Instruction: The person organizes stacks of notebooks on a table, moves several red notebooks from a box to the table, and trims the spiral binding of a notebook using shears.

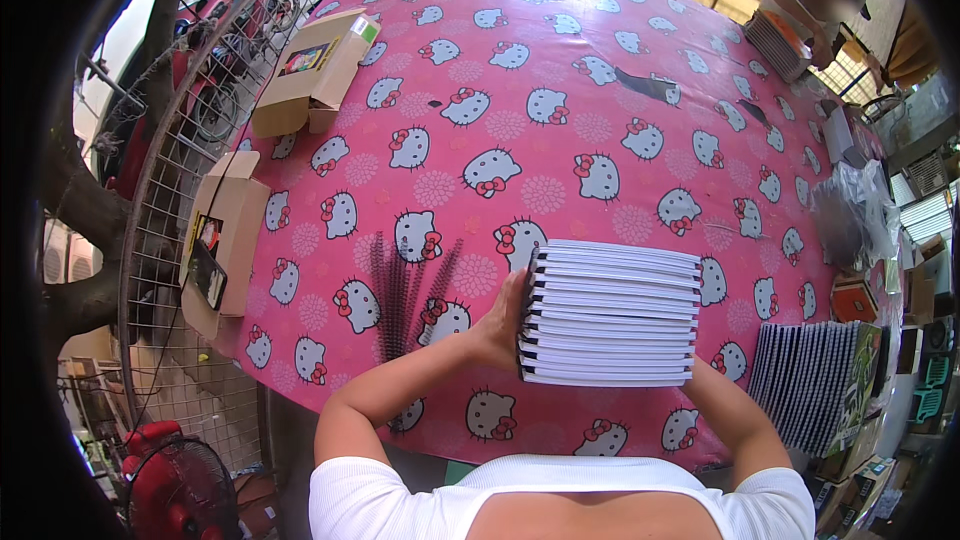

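A tall stack of white-paged, spiral-bound notebooks (612,315) stands on the pink cartoon-cat tablecloth (520,120) right in front of me. My left hand (503,320) presses flat against the stack's left, spiral side. My right hand is hidden behind the stack's right side; only its forearm (725,405) shows. Several black spiral binding coils (405,290) lie on the cloth just left of my left hand.
Two flat cardboard boxes (315,70) (222,240) lie at the table's left edge beside a wire fence (165,200). A row of finished notebooks (815,380) stands in a box at right. Another person (815,0) sits at the far right corner. A red fan (175,485) stands lower left.
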### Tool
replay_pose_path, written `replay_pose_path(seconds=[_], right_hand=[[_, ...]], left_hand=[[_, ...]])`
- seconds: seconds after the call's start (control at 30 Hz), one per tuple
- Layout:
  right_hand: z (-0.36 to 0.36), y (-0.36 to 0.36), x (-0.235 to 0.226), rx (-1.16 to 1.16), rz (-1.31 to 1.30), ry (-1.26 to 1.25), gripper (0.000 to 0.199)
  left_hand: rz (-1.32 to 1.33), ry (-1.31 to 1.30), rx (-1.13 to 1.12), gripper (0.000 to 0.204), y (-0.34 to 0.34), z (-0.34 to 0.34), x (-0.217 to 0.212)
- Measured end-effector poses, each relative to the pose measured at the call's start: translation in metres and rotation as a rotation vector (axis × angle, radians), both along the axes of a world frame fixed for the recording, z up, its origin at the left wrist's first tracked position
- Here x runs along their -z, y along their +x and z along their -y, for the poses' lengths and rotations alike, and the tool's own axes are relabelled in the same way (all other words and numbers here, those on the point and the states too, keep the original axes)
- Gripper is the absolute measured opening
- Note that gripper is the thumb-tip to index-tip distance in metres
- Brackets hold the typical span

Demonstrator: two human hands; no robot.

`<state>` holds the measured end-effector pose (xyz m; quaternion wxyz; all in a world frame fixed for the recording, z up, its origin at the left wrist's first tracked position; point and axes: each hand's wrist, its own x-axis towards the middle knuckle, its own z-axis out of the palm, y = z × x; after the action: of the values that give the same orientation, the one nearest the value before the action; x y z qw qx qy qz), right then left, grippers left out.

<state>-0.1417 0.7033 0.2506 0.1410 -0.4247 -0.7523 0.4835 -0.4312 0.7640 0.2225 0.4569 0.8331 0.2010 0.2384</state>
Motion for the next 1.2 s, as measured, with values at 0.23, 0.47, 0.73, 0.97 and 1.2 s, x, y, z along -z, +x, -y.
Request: replay_pose_path(seconds=[0.23,0.47,0.73,0.97,1.2], right_hand=[[-0.081,-0.013,-0.042,0.051,-0.029,0.172,0.061],[-0.298,-0.056,-0.035,0.477,-0.954,-0.205,0.059],[-0.448,-0.110,-0.065,0.618,-0.774,-0.426,0.055],[-0.447,-0.098,-0.061,0.800,-0.354,-0.346,0.105],[-0.344,0.035,-0.184,0.210,0.416,0.057,0.092]], left_hand=[[0.151,-0.637,-0.131,0.110,0.011,-0.068,-0.046],[0.280,-0.662,-0.367,0.058,0.002,-0.266,-0.137],[0.173,-1.068,-0.375,0.042,-0.044,-0.450,-0.122],[-0.343,-0.647,-0.753,0.088,-0.034,-0.473,-0.109],[0.111,-0.406,-0.794,0.101,-0.040,-0.405,-0.113]])
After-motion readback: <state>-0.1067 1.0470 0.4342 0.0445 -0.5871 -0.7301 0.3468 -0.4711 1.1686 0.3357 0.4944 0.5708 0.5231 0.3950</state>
